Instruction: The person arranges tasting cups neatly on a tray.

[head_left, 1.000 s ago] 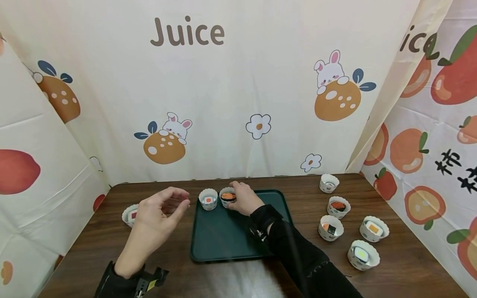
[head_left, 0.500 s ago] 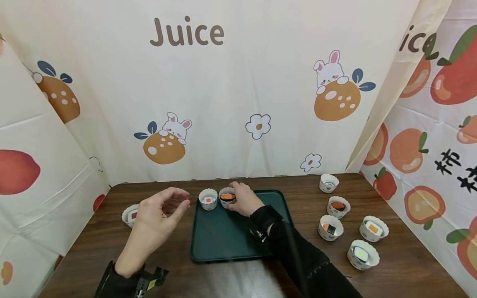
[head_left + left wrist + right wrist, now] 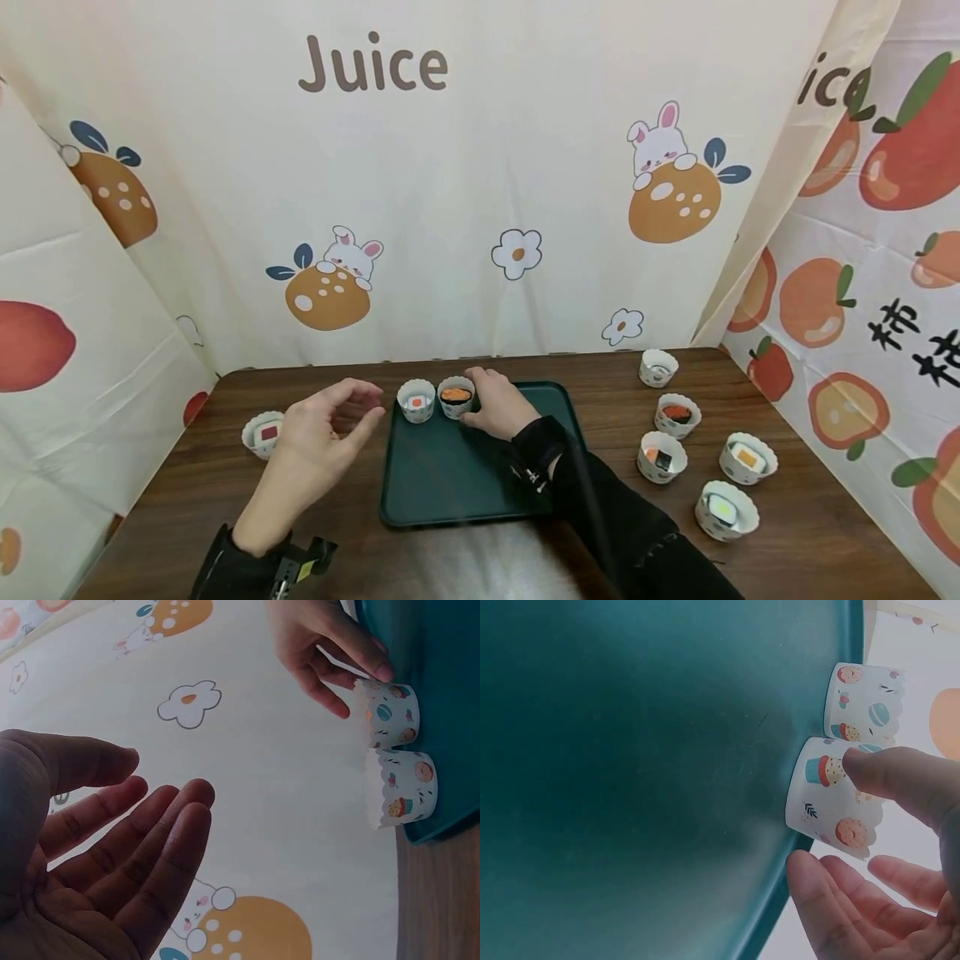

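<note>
My right hand (image 3: 498,406) is beside a paper cup with orange-topped sushi (image 3: 455,397), at the back of the dark green tray (image 3: 465,492). In the right wrist view the thumb (image 3: 900,780) overlaps that cup (image 3: 832,814), while the other fingers (image 3: 832,907) are spread away from its wall. A second paper cup (image 3: 416,401), with a white and orange sushi piece, stands close on its left. My left hand (image 3: 318,442) hovers left of the tray with relaxed, slightly bent fingers and nothing between them. Behind it stands a cup with a red-centred sushi piece (image 3: 262,434).
Right of the tray, several paper cups stand on the wooden table (image 3: 630,533), among them a far cup (image 3: 658,368), a cup with red-topped sushi (image 3: 677,416) and a near cup (image 3: 726,511). A printed curtain (image 3: 450,167) hangs behind the table's back edge.
The right hand's fingers have come slightly away from the orange-topped cup, showing more of it. The left hand has hardly moved, and the head view has shifted a little.
</note>
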Demonstrator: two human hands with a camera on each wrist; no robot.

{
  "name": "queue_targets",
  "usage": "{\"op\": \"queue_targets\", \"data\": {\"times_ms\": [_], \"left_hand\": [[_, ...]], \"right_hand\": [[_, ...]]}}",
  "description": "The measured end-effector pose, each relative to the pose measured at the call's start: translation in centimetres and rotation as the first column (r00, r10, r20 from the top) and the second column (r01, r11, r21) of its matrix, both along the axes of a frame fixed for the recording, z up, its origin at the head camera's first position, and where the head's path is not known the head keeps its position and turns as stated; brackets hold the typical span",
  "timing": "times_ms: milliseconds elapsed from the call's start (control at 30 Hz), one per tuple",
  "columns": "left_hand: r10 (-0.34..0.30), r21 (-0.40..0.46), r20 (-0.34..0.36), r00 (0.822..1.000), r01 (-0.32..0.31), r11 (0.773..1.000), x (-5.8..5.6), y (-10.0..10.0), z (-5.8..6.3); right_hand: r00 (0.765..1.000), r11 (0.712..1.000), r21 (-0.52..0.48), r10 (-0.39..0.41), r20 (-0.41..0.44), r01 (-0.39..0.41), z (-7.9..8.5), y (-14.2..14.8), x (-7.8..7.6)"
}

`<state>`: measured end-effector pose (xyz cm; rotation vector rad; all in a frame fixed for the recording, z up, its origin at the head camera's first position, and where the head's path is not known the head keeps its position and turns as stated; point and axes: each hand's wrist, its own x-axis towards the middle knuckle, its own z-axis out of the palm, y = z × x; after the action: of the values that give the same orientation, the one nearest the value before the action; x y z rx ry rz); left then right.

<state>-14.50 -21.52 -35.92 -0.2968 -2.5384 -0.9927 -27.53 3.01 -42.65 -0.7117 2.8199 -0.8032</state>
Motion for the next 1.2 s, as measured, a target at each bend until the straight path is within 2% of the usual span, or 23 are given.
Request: {"op": "queue_targets", "data": {"times_ms": [267, 467, 633, 800, 933, 1200], "left_hand": [[-0.074, -0.035, 0.053, 0.996, 0.076, 0.996, -0.3, 0.2, -0.7], [-0.057, -0.115, 0.061, 0.997, 0.064, 0.991, -0.3, 0.4, -1.5], [-0.025, -0.206, 0.052, 0.998, 0.035, 0.978, -0.5, 0.0, -2.2], [0.003, -0.272, 0.062, 0.998, 0.014, 0.962, -0.8, -1.7, -3.0], [0.052, -0.32, 0.07, 0.996, -0.027, 0.947, -0.9, -3.7, -3.5], [0.154, -0.348, 0.042, 0.987, -0.13, 0.929, -1.1, -7.6, -3.5]], "right_hand": [[0.999, 0.999, 0.023, -0.034, 0.006, 0.034, 0.6, 1.5, 1.1], [0.999, 0.999, 0.008, -0.037, 0.001, 0.037, 0.8, 2.9, 2.3], [0.999, 0.998, -0.042, -0.04, -0.035, 0.039, 0.7, 4.4, 3.6], [0.993, 0.996, -0.091, -0.022, -0.115, 0.012, 0.3, 5.8, 5.2], [0.987, 0.995, -0.099, -0.012, -0.16, -0.004, 0.1, 6.8, 6.4], [0.989, 0.993, -0.12, -0.017, -0.15, -0.001, 0.3, 8.7, 9.0]]}}
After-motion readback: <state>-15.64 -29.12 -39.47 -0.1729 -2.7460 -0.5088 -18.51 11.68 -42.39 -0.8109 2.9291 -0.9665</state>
